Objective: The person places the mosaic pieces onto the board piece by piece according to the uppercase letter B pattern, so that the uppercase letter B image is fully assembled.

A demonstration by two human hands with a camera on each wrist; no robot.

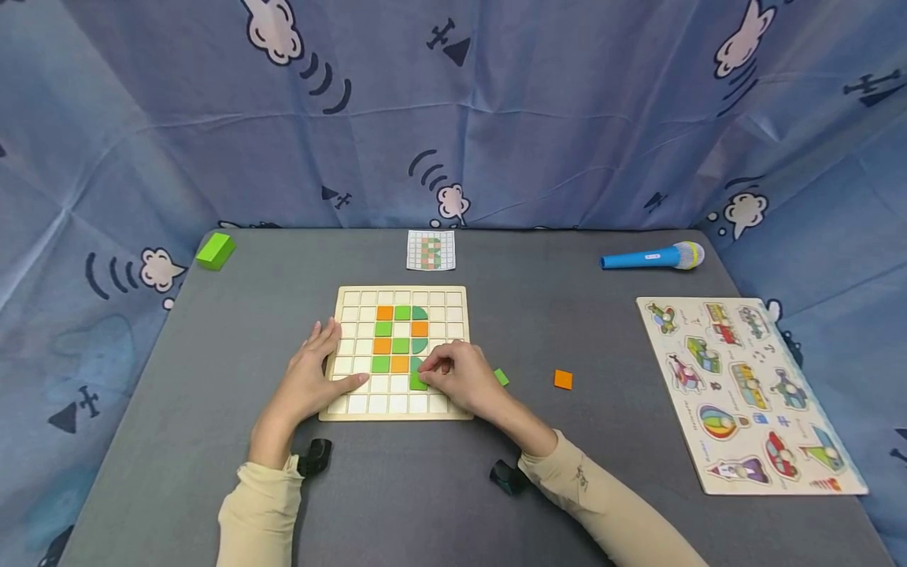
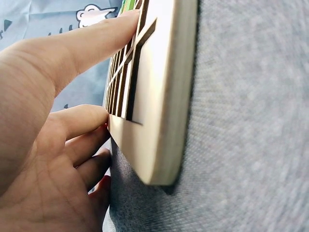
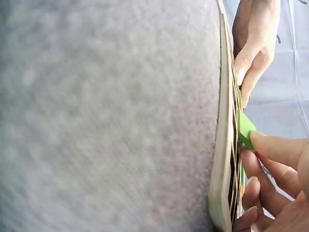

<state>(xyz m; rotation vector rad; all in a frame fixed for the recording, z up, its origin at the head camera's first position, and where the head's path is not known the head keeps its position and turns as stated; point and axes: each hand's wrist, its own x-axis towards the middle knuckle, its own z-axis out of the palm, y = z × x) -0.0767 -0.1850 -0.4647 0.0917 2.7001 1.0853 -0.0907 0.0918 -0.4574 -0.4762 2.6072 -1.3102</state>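
Observation:
A wooden grid board (image 1: 368,405) lies on the table with square green and orange tiles and teal rounded pieces set in its middle columns. My right hand (image 1: 460,376) pinches a green square tile (image 1: 416,381) between thumb and fingertips, low over the board. In the right wrist view that green tile (image 3: 245,129) is tilted against the grid. My left hand (image 1: 306,376) rests at the board's left edge. Its thumb lies across the grid, and the other fingers touch the side, as the left wrist view shows.
A loose green tile (image 1: 501,377) and an orange tile (image 1: 563,379) lie right of the board. Behind it is a pattern card (image 1: 431,250). A green block (image 1: 216,251) stands far left; a blue toy microphone (image 1: 641,258) and a picture puzzle board (image 1: 737,409) lie right.

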